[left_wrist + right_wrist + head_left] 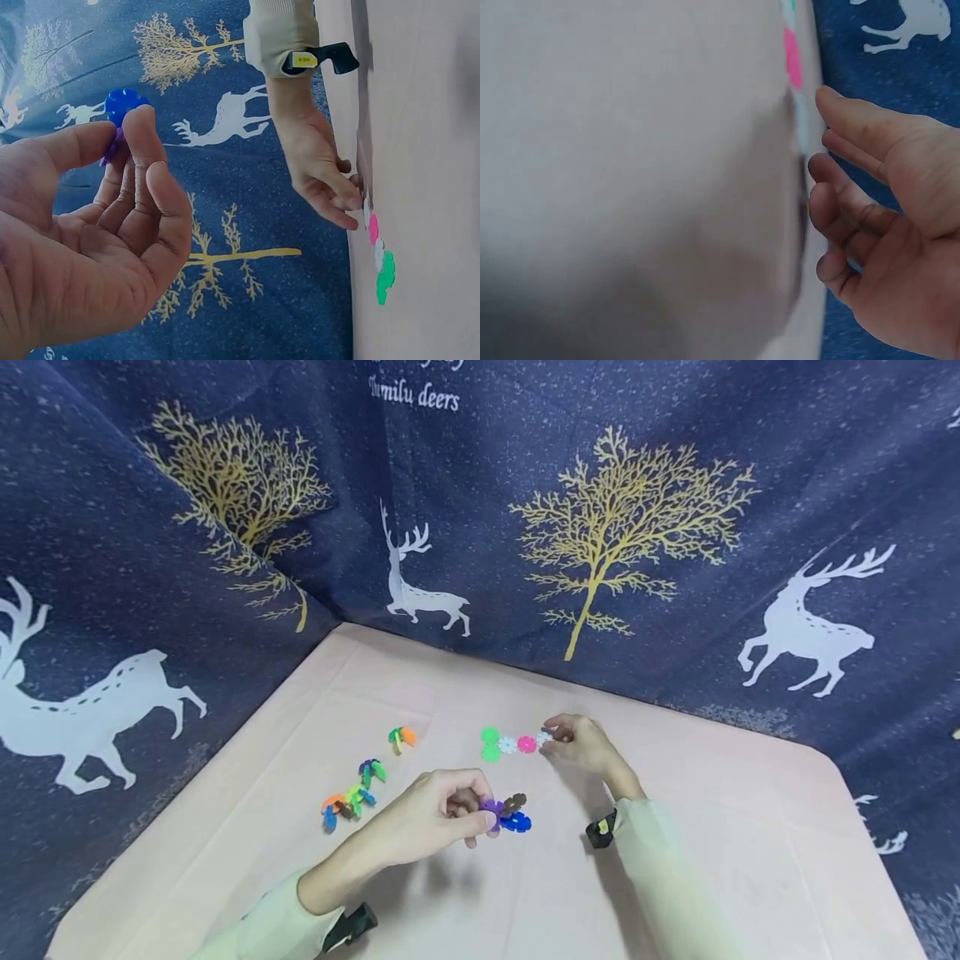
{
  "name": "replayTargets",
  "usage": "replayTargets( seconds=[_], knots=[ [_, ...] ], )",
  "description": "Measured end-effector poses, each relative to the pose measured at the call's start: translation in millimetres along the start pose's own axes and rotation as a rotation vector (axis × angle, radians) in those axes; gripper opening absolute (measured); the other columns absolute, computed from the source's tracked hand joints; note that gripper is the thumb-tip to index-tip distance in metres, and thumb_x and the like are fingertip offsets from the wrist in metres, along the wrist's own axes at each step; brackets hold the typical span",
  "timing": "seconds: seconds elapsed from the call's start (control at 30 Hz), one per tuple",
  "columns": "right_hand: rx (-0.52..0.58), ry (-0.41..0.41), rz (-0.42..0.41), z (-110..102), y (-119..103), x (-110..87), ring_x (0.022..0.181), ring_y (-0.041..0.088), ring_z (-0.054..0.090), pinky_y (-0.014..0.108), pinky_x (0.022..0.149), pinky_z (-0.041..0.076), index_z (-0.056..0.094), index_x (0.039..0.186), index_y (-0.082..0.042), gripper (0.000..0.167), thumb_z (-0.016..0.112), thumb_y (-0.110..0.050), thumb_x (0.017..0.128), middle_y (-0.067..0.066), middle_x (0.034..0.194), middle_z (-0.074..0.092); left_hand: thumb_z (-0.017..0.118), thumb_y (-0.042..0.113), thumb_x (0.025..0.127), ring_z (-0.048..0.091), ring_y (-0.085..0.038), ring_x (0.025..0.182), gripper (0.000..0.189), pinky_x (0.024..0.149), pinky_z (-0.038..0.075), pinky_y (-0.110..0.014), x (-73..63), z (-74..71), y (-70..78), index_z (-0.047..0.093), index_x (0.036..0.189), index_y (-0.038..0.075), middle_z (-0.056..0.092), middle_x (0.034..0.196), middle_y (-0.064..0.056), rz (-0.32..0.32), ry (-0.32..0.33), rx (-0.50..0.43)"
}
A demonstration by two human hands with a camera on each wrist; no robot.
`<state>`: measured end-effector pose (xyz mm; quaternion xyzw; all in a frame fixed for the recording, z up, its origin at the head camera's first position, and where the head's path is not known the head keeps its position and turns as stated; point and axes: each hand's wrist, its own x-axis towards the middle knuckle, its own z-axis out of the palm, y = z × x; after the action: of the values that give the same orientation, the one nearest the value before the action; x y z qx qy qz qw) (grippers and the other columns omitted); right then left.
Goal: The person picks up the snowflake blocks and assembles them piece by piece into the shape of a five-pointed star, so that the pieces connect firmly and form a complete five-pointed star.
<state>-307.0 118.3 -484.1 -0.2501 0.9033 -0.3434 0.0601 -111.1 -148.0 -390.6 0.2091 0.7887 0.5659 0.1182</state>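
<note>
My left hand (427, 817) is raised over the table and pinches a purple snowflake disc (492, 812) between thumb and fingertips. Slotted to that disc are a blue disc (516, 822) and a brown disc (515, 803); the blue one tops the fingertips in the left wrist view. Farther back, my right hand (585, 745) has its relaxed fingers right at the white disc (544, 738) that ends a flat row. Beside it in the row come a pink disc (527, 744), another white disc (507, 745) and two green discs (491, 752).
On the table's left stand joined clusters: an orange-and-green one (402, 738), a purple-and-green one (372, 771) and a larger multicoloured one (347, 803). A dark blue cloth (480, 527) with deer and trees hangs behind the pale pink tabletop (720, 827).
</note>
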Motion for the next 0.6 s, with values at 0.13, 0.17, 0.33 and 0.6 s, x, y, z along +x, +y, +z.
replayTargets(
  seconds=[0.13, 0.17, 0.33, 0.6],
  knots=[
    [0.039, -0.03, 0.062, 4.5, 7.1, 2.1, 0.099, 0.027, 0.062, 0.045, 0.088, 0.052, 0.068, 0.116, -0.005, 0.03, 0.075, -0.013, 0.088, 0.012, 0.106, 0.067, 0.066, 0.015, 0.096, 0.068, -0.02, 0.066, 0.004, 0.057, 0.046, -0.023, 1.6, -0.7, -0.7, 0.064, 0.094, 0.013, 0.073, 0.084, 0.003, 0.001, -0.007, -0.001],
    [0.045, -0.033, 0.083, 4.8, 7.7, 2.3, 0.099, 0.027, 0.06, 0.044, 0.089, 0.051, 0.068, 0.115, -0.006, 0.029, 0.075, -0.014, 0.089, 0.011, 0.105, 0.066, 0.066, 0.016, 0.096, 0.068, -0.02, 0.065, 0.004, 0.056, 0.046, -0.023, 2.5, -0.6, -0.8, 0.065, 0.094, 0.013, 0.073, 0.084, 0.003, 0.002, -0.007, 0.0],
    [0.056, -0.033, 0.146, 4.3, 6.0, 3.4, 0.092, 0.024, 0.056, 0.04, 0.084, 0.048, 0.066, 0.109, -0.008, 0.024, 0.076, -0.015, 0.088, 0.008, 0.099, 0.061, 0.065, 0.016, 0.096, 0.069, -0.024, 0.065, 0.004, 0.055, 0.046, -0.024, 6.6, 0.1, -1.2, 0.064, 0.093, 0.014, 0.072, 0.083, 0.002, 0.006, -0.009, 0.0],
    [0.035, -0.034, 0.156, 4.2, 7.1, 0.9, 0.085, 0.022, 0.057, 0.038, 0.08, 0.049, 0.059, 0.106, -0.005, 0.028, 0.077, -0.014, 0.087, 0.009, 0.093, 0.061, 0.066, 0.016, 0.096, 0.067, -0.019, 0.063, 0.005, 0.055, 0.047, -0.025, 9.9, 1.9, -1.7, 0.064, 0.094, 0.012, 0.072, 0.083, 0.003, 0.004, -0.018, -0.013]
  ],
)
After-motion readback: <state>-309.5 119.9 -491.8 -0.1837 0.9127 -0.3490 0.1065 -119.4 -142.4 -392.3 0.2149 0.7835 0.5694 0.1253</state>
